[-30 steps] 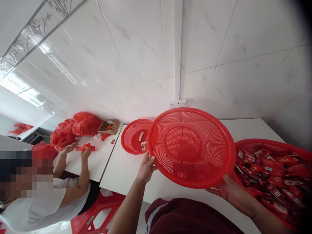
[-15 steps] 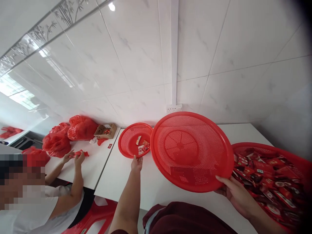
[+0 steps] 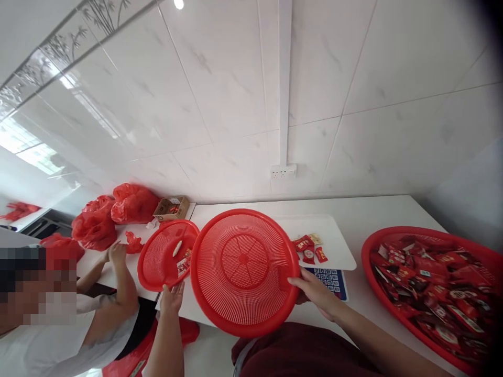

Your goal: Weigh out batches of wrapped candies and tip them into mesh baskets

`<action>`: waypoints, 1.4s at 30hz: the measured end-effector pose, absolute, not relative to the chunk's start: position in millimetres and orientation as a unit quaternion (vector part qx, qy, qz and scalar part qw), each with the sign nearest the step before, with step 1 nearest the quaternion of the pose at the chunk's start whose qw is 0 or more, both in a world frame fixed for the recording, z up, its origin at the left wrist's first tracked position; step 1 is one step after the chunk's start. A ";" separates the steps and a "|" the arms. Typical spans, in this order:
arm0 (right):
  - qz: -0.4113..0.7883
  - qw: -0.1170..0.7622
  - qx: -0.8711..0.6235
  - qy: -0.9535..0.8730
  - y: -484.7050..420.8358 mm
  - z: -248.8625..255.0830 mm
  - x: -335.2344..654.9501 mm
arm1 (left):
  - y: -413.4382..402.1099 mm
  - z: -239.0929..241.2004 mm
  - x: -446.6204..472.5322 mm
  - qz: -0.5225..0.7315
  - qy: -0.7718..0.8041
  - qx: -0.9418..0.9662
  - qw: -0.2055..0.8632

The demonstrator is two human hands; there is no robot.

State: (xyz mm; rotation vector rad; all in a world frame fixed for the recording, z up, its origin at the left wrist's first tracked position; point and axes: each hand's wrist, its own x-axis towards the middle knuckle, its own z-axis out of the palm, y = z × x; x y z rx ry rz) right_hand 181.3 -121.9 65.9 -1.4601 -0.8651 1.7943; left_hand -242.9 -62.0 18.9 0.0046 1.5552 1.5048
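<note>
My right hand (image 3: 314,290) grips the right rim of a round red mesh basket (image 3: 243,262), which is tilted so its perforated face shows. At the lower rim of a second red mesh basket (image 3: 157,262), my left hand (image 3: 173,298) has hold of the edge. Inside that basket lie a few small packets (image 3: 184,264), partly covered by the nearer basket. The two baskets overlap in view; whether they touch, I cannot tell.
A white tray (image 3: 341,251) with several red packets rests on a blue-and-white keypad (image 3: 334,280). At right stands a big red basket (image 3: 369,256) full of packets. A co-worker (image 3: 106,314) sits left, near red bags (image 3: 133,204) and a cardboard box (image 3: 172,208).
Both baskets have moved left and lower in my hands, uncovering the white tray and keypad. The co-worker's hands have come closer together, and their red bag now lies beside them.
</note>
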 end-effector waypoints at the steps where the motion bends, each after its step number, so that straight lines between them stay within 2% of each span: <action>1: 0.687 0.321 -0.556 -0.341 -117.1 63.2 172.7 | -65.8 17.9 -241.6 0.600 0.636 0.002 0.485; 8: 0.687 0.319 -0.534 -0.375 -84.4 51.3 130.3 | -85.6 18.1 -219.1 0.496 0.598 0.096 0.622; 13: 0.705 0.352 -0.478 -0.388 -79.7 52.2 136.6 | -82.2 5.3 -214.1 0.485 0.622 0.126 0.602; 15: 0.711 0.324 -0.474 -0.406 -88.9 42.2 148.1 | -75.4 -2.8 -207.1 0.496 0.635 0.125 0.579; 19: 0.703 0.191 -0.507 -0.460 -125.1 -1.4 186.1 | -56.7 -16.3 -177.5 0.524 0.648 0.113 0.541; 22: 0.554 0.107 -0.629 -0.535 -161.9 -40.2 226.4 | -43.9 -20.7 -151.4 0.538 0.648 0.103 0.529; 26: 0.458 0.059 -0.730 -0.503 -216.1 -79.3 280.6 | -37.8 -19.6 -122.2 0.517 0.650 0.106 0.547; 32: 0.269 -0.092 -0.872 -0.398 -279.7 -131.9 311.6 | -61.7 -19.8 -66.4 0.348 0.650 0.131 0.663; 37: 0.244 -0.111 -0.895 -0.356 -280.3 -153.9 304.3 | -81.0 -10.5 -21.1 0.218 0.608 0.261 0.718; 42: 0.247 -0.074 -0.908 -0.330 -273.3 -150.0 300.4 | -62.9 6.0 4.7 0.142 0.544 0.459 0.688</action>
